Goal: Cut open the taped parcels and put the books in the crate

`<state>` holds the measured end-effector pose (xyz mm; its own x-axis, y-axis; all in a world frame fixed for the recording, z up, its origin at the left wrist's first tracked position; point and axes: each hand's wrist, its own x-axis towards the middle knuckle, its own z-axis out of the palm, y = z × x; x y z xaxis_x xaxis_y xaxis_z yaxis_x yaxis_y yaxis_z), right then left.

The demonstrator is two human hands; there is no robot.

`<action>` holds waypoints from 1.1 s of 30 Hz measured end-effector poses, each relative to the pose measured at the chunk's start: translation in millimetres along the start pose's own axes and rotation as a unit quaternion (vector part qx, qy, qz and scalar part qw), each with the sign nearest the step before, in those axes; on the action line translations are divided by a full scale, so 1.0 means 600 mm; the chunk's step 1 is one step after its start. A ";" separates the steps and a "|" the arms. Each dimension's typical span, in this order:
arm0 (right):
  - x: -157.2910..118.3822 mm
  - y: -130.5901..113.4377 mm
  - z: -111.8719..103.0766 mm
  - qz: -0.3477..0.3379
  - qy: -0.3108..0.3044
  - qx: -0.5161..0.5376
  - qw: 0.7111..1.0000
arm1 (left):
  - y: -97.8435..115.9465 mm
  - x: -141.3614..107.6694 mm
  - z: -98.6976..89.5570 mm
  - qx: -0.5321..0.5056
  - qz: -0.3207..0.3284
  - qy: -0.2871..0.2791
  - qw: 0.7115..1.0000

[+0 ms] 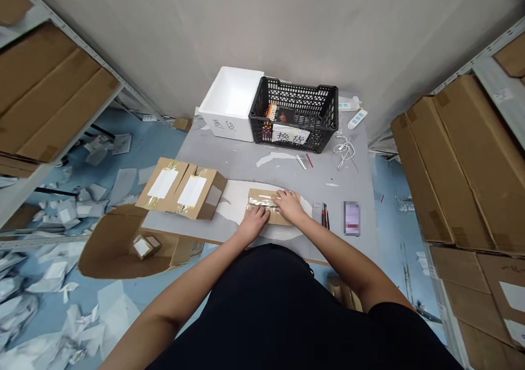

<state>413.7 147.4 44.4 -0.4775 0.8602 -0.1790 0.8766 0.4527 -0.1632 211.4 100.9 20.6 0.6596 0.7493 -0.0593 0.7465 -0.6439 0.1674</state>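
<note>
A small cardboard box (262, 194) with clear tape across its top lies in front of me on the worn white patch of the table. My left hand (254, 223) is at its near left side, the curled fingers gripping by the dark seam on top. Over the right part of the box rests my right hand (287, 207), its fingers bent at the same seam. Both hands hide part of the box. To the right lie box cutters (325, 217) with red and black handles, and beyond them a phone (351, 218) with a blurred screen.
Two taped boxes with white labels (176, 189) stand at the table's left. A white foam bin (227, 123) and a black plastic crate (293, 113) sit at the back. Power strips (356, 119) lie right of the crate. Below left is a large open carton (110, 249).
</note>
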 end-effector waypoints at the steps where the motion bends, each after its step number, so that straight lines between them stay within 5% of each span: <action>1: 0.003 -0.001 0.000 0.000 -0.005 -0.012 1.000 | 0.000 0.000 0.001 0.005 -0.001 -0.002 1.000; 13: 0.030 -0.041 0.014 0.038 -0.038 -0.105 0.993 | -0.014 0.022 0.015 -0.019 -0.006 -0.087 0.996; 23: 0.060 0.002 -0.024 0.002 -0.087 -0.055 0.995 | -0.042 0.031 0.045 -0.046 -0.015 -0.023 0.999; 33: 0.062 0.014 -0.055 -0.016 -0.117 -0.033 0.992 | -0.023 0.004 0.059 -0.035 -0.009 -0.013 0.999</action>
<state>405.1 191.1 68.3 -0.4989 0.7710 -0.3958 0.8592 0.4997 -0.1097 205.8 106.3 -16.7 0.6492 0.7555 -0.0885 0.7507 -0.6175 0.2349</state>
